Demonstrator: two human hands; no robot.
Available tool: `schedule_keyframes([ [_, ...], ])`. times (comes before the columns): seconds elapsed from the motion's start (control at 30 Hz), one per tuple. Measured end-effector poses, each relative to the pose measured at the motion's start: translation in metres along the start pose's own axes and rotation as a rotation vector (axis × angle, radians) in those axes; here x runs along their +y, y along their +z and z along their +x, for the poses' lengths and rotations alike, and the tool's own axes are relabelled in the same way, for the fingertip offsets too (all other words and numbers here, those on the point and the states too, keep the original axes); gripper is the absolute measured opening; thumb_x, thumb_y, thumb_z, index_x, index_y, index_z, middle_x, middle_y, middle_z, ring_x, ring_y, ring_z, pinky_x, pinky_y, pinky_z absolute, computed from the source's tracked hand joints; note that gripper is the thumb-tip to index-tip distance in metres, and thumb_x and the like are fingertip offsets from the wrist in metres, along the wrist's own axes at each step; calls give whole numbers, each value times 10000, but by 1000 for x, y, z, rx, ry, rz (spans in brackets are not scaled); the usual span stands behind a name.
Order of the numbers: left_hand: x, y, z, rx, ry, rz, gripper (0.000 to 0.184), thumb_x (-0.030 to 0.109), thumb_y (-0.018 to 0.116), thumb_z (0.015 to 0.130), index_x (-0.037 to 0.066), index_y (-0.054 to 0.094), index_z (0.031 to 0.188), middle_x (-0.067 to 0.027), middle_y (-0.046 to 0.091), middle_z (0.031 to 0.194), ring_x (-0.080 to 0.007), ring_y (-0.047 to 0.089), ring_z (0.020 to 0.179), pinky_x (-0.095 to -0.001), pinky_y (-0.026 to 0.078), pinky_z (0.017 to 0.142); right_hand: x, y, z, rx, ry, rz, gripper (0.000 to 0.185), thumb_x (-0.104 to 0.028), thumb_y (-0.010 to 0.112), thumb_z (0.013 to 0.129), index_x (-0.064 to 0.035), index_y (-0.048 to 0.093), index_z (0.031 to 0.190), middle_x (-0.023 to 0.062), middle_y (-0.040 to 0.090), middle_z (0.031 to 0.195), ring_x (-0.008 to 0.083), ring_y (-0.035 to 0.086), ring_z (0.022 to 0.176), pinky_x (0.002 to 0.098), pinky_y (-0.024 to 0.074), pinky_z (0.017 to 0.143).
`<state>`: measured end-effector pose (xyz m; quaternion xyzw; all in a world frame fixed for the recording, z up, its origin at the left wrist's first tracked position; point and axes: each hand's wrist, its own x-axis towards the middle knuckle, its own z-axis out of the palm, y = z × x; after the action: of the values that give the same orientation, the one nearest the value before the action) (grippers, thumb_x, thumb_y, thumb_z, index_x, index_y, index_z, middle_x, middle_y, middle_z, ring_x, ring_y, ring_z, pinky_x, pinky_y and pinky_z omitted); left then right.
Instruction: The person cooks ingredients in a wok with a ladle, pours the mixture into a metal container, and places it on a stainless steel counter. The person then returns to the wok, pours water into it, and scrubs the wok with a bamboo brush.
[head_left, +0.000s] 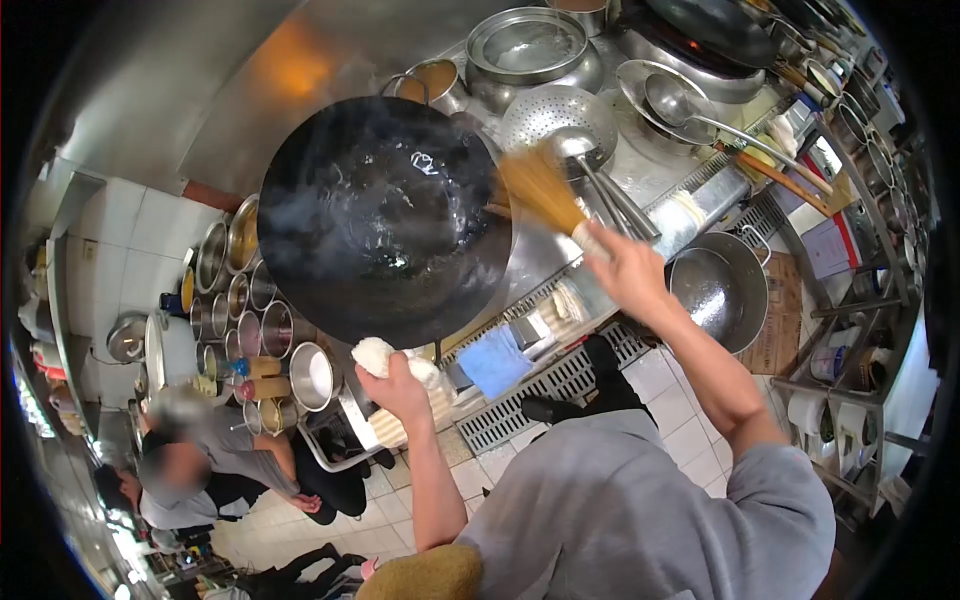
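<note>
A large black wok (385, 220) sits on the range, its bottom wet and shiny, with steam rising from it. My right hand (630, 272) is closed around the pale wrapped handle of a bamboo wok brush (543, 190). The bristles are blurred and lie at the wok's right rim; whether they touch it I cannot tell. At the near rim, my left hand (400, 388) is wrapped round a bunched white cloth (374, 354). Right of the wok, a perforated strainer (545, 112) lies with a ladle (574, 143) in it.
A blue cloth (495, 362) lies on the range's front ledge. A deep pot (720, 290) stands at the right. Several metal containers, including a bowl of white powder (315, 376), stand at the left. A lidded pot (530, 50) is behind. Another person (240, 450) is at lower left.
</note>
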<state>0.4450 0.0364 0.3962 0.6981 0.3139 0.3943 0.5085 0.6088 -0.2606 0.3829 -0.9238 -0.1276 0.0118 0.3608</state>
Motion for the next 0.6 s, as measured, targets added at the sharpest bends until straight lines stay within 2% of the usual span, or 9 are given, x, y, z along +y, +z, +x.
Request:
schedule_keyframes([
  [0.1, -2, 0, 0, 21, -51, -30, 273, -17, 548, 770, -45, 524, 1041, -83, 602, 928, -165, 580, 817, -284, 460, 761, -15, 2, -37, -201, -298, -25, 464, -295, 679, 813, -177, 617, 1258, 147, 630, 709, 316, 633, 642, 415, 509, 652],
  [0.27, -30, -30, 5, 36, -290, -235, 257, -48, 564, 740, -25, 547, 995, -65, 600, 882, -144, 588, 761, -278, 477, 680, 26, 27, 6, 126, 23, 120, 472, -298, 660, 834, -159, 588, 1280, 178, 660, 811, 349, 648, 705, 452, 502, 669],
  [0.3, -39, -42, 8, 23, -344, -201, 240, -46, 564, 735, -13, 559, 973, -63, 601, 846, -153, 604, 721, -285, 484, 624, 23, 20, 11, 140, -8, 107, 474, -300, 663, 834, -153, 587, 1278, 178, 659, 814, 355, 644, 703, 459, 496, 665],
  [0.4, -48, -59, 10, 32, -604, -195, 194, -24, 559, 757, 1, 563, 949, -67, 602, 811, -177, 623, 693, -299, 496, 598, 30, 24, 11, 111, -42, 38, 465, -294, 667, 829, -154, 594, 1267, 188, 647, 805, 384, 634, 708, 481, 484, 657],
  [0.43, -78, -72, 16, 6, -702, -344, 135, -1, 550, 787, 4, 569, 921, -68, 606, 789, -199, 637, 673, -311, 517, 585, 33, 31, 7, 87, -24, 18, 463, -292, 666, 829, -158, 596, 1266, 191, 644, 800, 388, 633, 704, 485, 483, 655],
  [0.47, -70, -65, 17, 7, -740, -407, 120, 3, 546, 797, 5, 571, 914, -67, 609, 786, -198, 638, 672, -313, 522, 584, 33, 36, 5, 61, -9, -4, 460, -290, 665, 829, -162, 597, 1265, 193, 640, 795, 393, 632, 700, 488, 482, 652],
  [0.5, -56, -51, 15, 12, -781, -470, 105, 7, 543, 806, 5, 574, 906, -67, 611, 783, -197, 640, 671, -315, 527, 583, 29, 36, 2, -22, 45, -17, 472, -254, 683, 811, -139, 600, 1261, 202, 633, 873, 390, 617, 794, 470, 478, 717],
  [0.57, -48, -29, 14, 27, -808, -476, 84, 23, 537, 832, 6, 580, 902, -66, 621, 779, -199, 648, 672, -327, 544, 588, 34, 39, -2, 58, -109, -128, 492, -223, 700, 792, -112, 598, 1260, 200, 614, 972, 375, 577, 897, 457, 457, 785],
  [0.6, -52, -19, 19, -4, -826, -509, 80, 84, 511, 880, 108, 552, 816, -16, 594, 710, -163, 620, 600, -308, 508, 504, 29, 36, -2, 101, -182, -182, 502, -207, 708, 782, -99, 597, 1259, 200, 604, 1022, 368, 557, 948, 450, 446, 819],
])
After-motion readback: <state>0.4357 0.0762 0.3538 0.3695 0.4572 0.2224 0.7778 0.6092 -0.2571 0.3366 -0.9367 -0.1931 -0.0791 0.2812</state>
